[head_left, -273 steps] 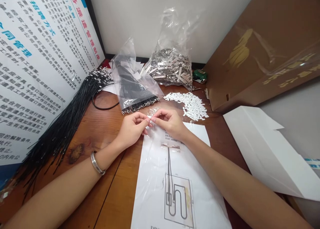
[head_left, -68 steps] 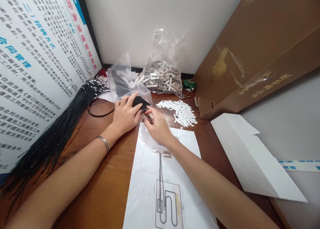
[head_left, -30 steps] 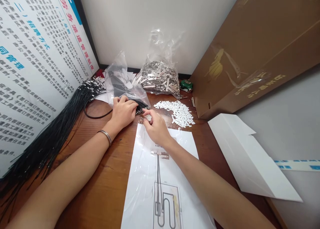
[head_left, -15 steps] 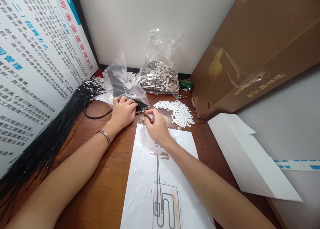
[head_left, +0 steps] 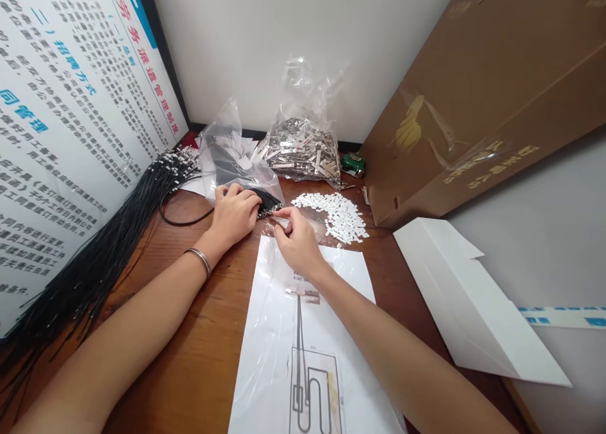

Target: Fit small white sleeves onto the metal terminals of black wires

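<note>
My left hand point(head_left: 235, 211), with a metal bracelet at the wrist, lies curled over a bundle of black cords point(head_left: 267, 200) partly inside a clear plastic bag point(head_left: 227, 146). The bundle's metal-tipped ends poke out to the right of its fingers. Against those ends, my right hand point(head_left: 299, 239) has its index finger and thumb bent towards each other in a pinch. What sits between these fingertips is too small to make out. Just right of both hands lies a curved heap of small white pieces point(head_left: 343, 216).
Behind stands a clear bag of metal clips point(head_left: 300, 150), beside a small green object point(head_left: 353, 163). Many black cords point(head_left: 108, 232) hang along the left. A printed diagram sheet point(head_left: 274, 333) lies in front. A brown box point(head_left: 473, 93) and folded white card point(head_left: 464, 295) stand right.
The camera view has shifted very slightly. Both hands stay at the bundle's ends, with only a tiny movement of the right fingers.
</note>
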Available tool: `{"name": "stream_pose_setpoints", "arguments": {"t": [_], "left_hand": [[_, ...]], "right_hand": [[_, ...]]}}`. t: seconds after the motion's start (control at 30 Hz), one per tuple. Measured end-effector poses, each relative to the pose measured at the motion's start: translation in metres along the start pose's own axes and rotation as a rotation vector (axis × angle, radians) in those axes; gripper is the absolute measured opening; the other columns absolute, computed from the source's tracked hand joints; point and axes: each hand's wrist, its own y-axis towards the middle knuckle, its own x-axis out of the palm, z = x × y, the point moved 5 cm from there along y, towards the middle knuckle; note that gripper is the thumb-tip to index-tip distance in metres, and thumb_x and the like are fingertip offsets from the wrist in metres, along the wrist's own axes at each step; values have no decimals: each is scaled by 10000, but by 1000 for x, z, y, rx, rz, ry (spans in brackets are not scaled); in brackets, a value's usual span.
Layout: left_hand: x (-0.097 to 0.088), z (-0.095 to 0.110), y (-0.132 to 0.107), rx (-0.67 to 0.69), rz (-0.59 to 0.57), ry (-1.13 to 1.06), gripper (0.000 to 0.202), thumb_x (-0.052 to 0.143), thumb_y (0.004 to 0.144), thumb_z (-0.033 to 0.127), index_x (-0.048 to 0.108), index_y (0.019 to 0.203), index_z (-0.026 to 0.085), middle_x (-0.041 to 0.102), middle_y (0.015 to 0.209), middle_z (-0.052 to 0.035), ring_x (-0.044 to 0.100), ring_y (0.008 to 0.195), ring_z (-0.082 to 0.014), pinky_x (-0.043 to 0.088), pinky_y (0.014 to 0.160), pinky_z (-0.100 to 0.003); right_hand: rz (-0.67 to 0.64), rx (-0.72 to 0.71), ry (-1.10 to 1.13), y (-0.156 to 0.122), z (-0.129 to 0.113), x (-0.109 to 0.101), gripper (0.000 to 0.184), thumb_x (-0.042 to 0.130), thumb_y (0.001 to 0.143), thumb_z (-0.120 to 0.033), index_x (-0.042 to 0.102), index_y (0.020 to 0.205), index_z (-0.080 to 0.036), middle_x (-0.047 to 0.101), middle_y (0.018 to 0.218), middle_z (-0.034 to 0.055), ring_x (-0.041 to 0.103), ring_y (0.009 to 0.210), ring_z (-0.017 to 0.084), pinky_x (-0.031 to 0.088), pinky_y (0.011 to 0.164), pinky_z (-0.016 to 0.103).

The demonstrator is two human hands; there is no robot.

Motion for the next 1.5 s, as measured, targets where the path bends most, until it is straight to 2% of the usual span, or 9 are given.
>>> {"name": "stream_pose_setpoints", "arguments": {"t": [0.27, 0.43, 0.7, 0.9, 1.1, 1.23, 1.33, 1.43, 1.5], "left_hand": [[-2, 1, 0, -13, 5, 0, 247, 435, 915, 244, 680, 899, 222, 734, 997, -60, 538, 963, -280, 282, 884, -484], [-3, 1, 0, -25, -7, -2, 235, 442, 913, 244, 675, 901, 226, 736, 986, -62, 541, 962, -282, 289, 885, -481], [-2, 1, 0, 9, 42, 8, 212, 481, 905, 247, 687, 927, 203, 740, 971, -62, 548, 926, -268, 287, 863, -468], [-3, 0, -1, 36, 98, 6, 237, 497, 914, 272, 727, 888, 219, 746, 983, -45, 550, 889, -250, 282, 840, -461], [-5, -3, -2, 42, 140, -17, 266, 499, 923, 287, 754, 867, 241, 753, 996, -38, 557, 840, -230, 299, 787, -436], [-10, 0, -2, 101, 158, -32, 263, 496, 931, 292, 747, 871, 243, 758, 980, -26, 561, 768, -204, 311, 723, -403], [-16, 6, -4, 189, 187, -49, 240, 503, 929, 280, 736, 889, 237, 760, 965, -24, 565, 738, -190, 318, 680, -377], [-26, 12, -9, 291, 285, -51, 200, 526, 916, 246, 724, 903, 224, 765, 941, -20, 567, 703, -172, 335, 658, -351], [-31, 20, -14, 382, 349, -72, 167, 548, 899, 215, 715, 888, 225, 767, 922, -8, 567, 676, -157, 348, 643, -334]], "right_hand": [[-42, -38, 14, 0, -1, 2, 286, 489, 804, -208, 514, 1088, -228, 634, 1055, 57, 557, 810, 209, 454, 774, 386], [-61, -53, 69, 0, -2, 3, 307, 481, 806, -184, 491, 1110, -225, 623, 1173, 67, 532, 749, 181, 460, 758, 371], [-97, -68, 85, -1, -2, 4, 306, 484, 817, -184, 481, 1118, -235, 601, 1273, 43, 506, 710, 165, 448, 746, 356], [-105, -89, 63, -1, -4, 5, 301, 479, 810, -164, 491, 1101, -237, 594, 1302, 31, 531, 789, 196, 445, 813, 387], [-217, -121, -164, -4, -11, 7, 278, 465, 774, -122, 539, 1026, -214, 600, 1290, 43, 491, 984, 275, 384, 944, 457], [-269, -122, -223, -5, -12, 9, 292, 463, 783, -131, 545, 1055, -199, 605, 1259, 62, 476, 986, 275, 380, 950, 449], [-279, -122, -264, -4, -13, 9, 314, 457, 801, -151, 546, 1099, -190, 633, 1135, 86, 474, 970, 286, 390, 920, 447], [-290, -132, -287, -4, -12, 9, 328, 447, 816, -165, 542, 1130, -185, 630, 1031, 92, 475, 953, 292, 399, 889, 439], [-290, -140, -306, -3, -10, 9, 281, 448, 822, -174, 553, 1082, -181, 625, 984, 93, 473, 929, 289, 404, 865, 432]]}}
